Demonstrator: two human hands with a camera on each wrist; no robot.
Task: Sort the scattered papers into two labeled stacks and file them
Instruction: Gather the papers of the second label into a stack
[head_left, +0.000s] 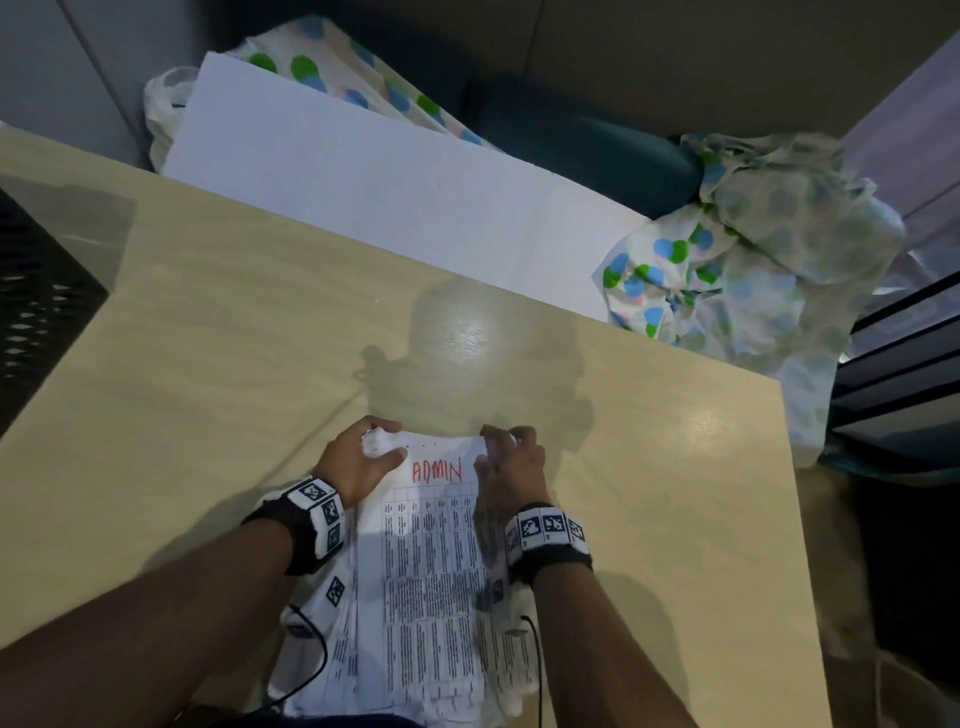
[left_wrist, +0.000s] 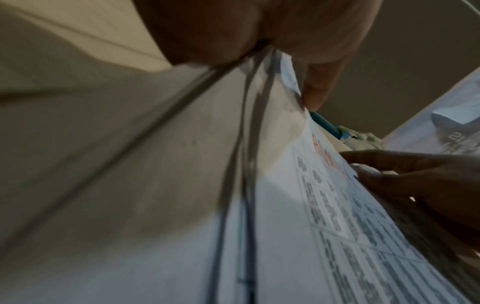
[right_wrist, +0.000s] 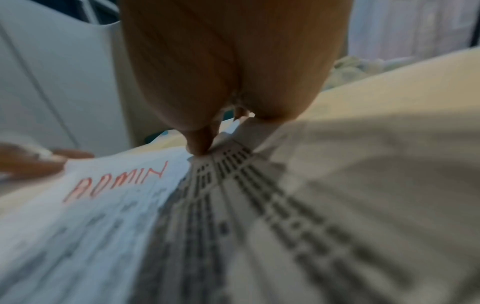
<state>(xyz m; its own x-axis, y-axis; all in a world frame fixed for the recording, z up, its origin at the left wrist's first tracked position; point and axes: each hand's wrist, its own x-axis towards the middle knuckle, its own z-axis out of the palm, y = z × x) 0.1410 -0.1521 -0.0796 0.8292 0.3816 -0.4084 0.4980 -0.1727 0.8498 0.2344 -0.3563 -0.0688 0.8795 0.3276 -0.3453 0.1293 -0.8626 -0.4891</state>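
While both forearms reach forward side by side over the near edge, the left hand (head_left: 353, 464) grips the far left corner of a stack of white printed sheets with "ADMIN" written in red on the top one (head_left: 434, 551), thumb lying on top and fingers curled over the far edge. The right hand (head_left: 511, 470) holds the far right corner of the same stack, its fingers bent down over the edge and the thumb pressed onto the print, as the right wrist view shows. The stack lies flat on the pale wood-grain tabletop (head_left: 218, 338), at its near edge between the wrists, with lower sheets fanning out unevenly at both sides. Beyond the hands the tabletop runs bare to its far edge. Past that edge lie a large white board (head_left: 363, 171) and a crumpled cloth with blue and green dots (head_left: 737, 260); a black perforated object (head_left: 36, 291) sits at the left.
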